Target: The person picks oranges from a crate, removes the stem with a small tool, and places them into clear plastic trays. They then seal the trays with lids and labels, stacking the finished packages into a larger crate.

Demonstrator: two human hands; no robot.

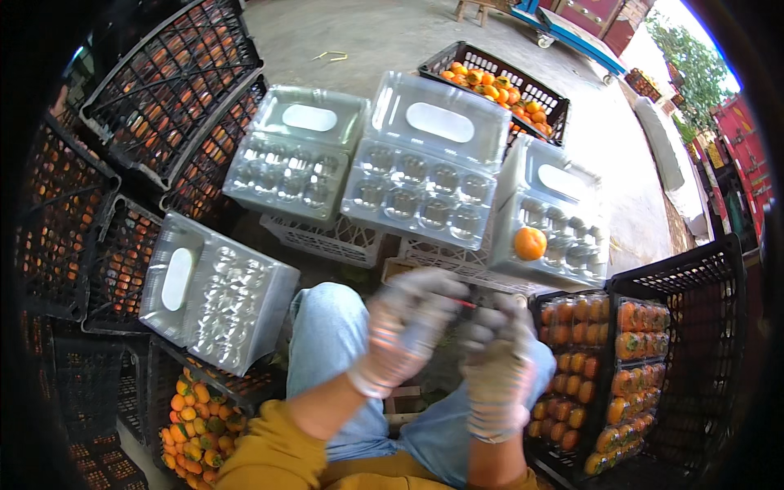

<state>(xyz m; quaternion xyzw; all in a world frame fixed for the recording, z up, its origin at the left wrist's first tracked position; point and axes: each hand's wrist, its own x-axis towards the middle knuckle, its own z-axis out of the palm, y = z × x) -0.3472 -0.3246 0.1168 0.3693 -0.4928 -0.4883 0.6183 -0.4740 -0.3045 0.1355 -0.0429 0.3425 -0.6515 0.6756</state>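
Observation:
Before my knees, my left hand [416,324] and my right hand [499,361] are close together, both in pale striped knit gloves with bent fingers. Motion blurs both. A thin red item [463,302] shows at my left fingertips, in the gap between the hands; what it is and which hand grips it cannot be made out. Beyond them stand stacks of clear plastic fruit trays with lids: a left stack [285,165], a middle stack [419,184] and a right stack [566,190]. One orange persimmon [530,244] rests on the right stack's front left corner.
Another tray stack [223,300] stands by my left knee, above a crate of loose persimmons [199,422]. At right, a black crate [692,367] holds packed persimmon trays [637,355]. Filled black crates [177,86] rise at left. A persimmon crate [554,101] sits behind the stacks.

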